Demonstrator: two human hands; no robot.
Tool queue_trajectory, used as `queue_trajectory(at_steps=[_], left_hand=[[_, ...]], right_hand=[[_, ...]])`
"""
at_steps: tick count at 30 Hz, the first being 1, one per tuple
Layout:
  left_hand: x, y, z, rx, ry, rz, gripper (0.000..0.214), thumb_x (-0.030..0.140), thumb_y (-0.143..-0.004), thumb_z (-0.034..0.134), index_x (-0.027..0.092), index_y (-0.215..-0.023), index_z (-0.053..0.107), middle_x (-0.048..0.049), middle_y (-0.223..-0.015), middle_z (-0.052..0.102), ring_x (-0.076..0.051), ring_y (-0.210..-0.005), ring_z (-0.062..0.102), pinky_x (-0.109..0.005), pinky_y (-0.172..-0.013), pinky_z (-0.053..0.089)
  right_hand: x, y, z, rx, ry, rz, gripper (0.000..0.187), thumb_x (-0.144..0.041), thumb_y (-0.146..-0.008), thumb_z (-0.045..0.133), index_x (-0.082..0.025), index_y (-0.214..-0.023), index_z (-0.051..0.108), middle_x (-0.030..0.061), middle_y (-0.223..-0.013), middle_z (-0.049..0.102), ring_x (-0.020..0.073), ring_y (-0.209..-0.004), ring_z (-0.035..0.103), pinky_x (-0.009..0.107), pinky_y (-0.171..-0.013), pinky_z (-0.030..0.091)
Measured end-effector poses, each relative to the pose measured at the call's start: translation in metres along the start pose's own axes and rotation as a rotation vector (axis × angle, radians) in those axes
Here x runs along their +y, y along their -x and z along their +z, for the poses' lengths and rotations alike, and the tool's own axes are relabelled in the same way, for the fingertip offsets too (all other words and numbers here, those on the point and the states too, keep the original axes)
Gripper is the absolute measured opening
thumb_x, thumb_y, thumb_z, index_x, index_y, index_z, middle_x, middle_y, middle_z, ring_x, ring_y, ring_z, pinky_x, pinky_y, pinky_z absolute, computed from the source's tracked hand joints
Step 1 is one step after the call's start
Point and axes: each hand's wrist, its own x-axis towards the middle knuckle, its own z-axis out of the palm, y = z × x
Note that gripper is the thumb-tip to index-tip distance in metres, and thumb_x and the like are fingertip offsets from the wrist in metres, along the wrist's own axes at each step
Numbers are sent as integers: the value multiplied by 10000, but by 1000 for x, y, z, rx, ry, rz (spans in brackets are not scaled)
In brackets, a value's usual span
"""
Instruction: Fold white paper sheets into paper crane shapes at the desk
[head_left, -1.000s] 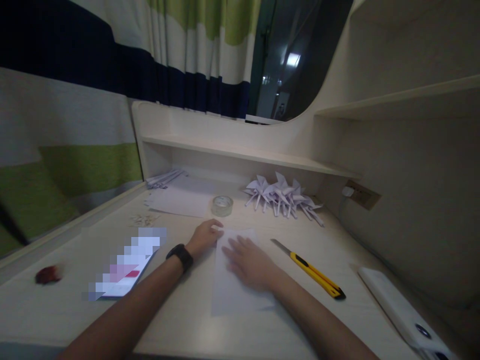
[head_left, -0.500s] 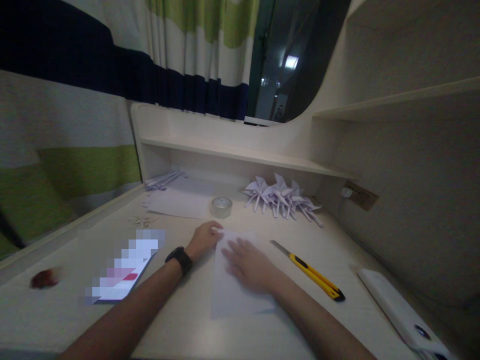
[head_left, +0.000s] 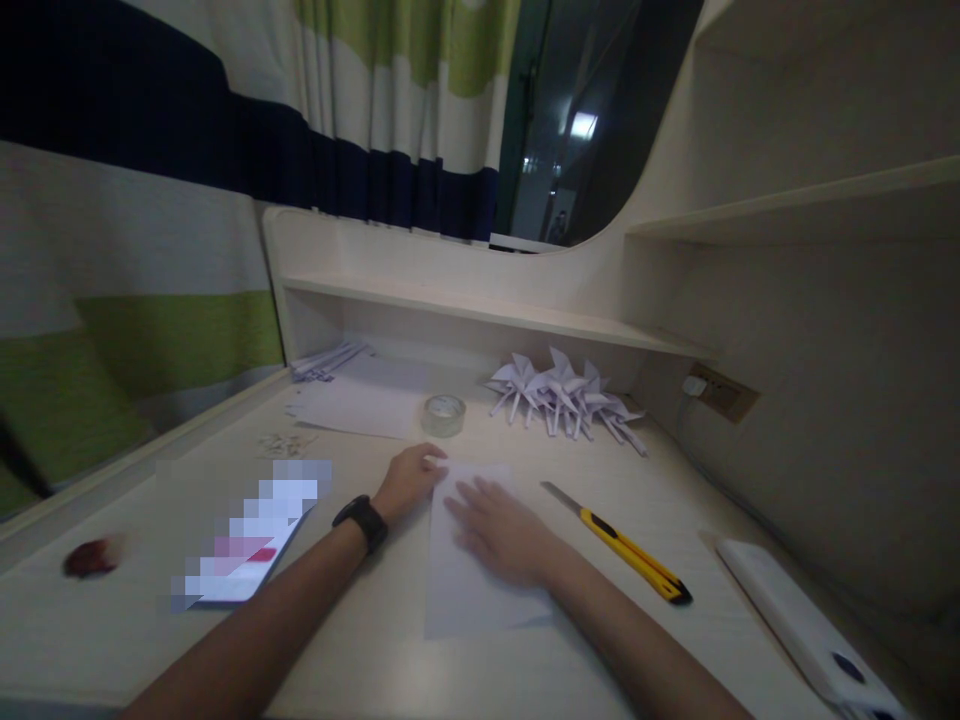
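A white sheet of paper (head_left: 465,595) lies on the desk in front of me. My right hand (head_left: 499,530) rests flat on its middle, fingers spread and stretched out. My left hand (head_left: 409,478), with a black watch on the wrist, pinches the sheet's far left corner between curled fingers. A yellow utility knife (head_left: 626,552) with its blade out lies just right of the paper.
A roll of clear tape (head_left: 444,414) and a pile of folded paper shapes (head_left: 562,395) sit beyond my hands under a shelf. More sheets (head_left: 360,405) lie at the back left. A phone (head_left: 247,545) lies left, a white device (head_left: 802,625) right.
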Motion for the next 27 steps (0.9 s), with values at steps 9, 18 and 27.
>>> queue_trajectory(at_steps=[9, 18, 27], left_hand=[[3, 2, -1, -28, -16, 7, 250, 183, -690, 609, 135, -924, 682, 10, -514, 616, -136, -443, 561, -228, -486, 425], [-6, -4, 1, -11, -88, 56, 242, 179, -695, 598, 120, -910, 692, -10, -566, 640, -143, -499, 582, -233, -516, 435], [-9, -4, 2, -16, -165, 70, 251, 188, -739, 582, 129, -956, 694, -14, -580, 648, -144, -502, 588, -242, -548, 449]], right_hand=[[1, 1, -2, -22, -42, -5, 541, -459, -968, 311, -221, -1453, 294, 93, -1518, 257, 280, -1404, 181, 465, -1130, 183], [1, 2, -1, -53, -12, 8, 549, -472, -975, 265, -230, -1467, 255, 79, -1535, 205, 269, -1418, 114, 466, -1145, 115], [-3, 3, -3, -85, -14, 19, 553, -465, -984, 186, -216, -1477, 221, 103, -1536, 186, 281, -1419, 88, 480, -1138, 110]])
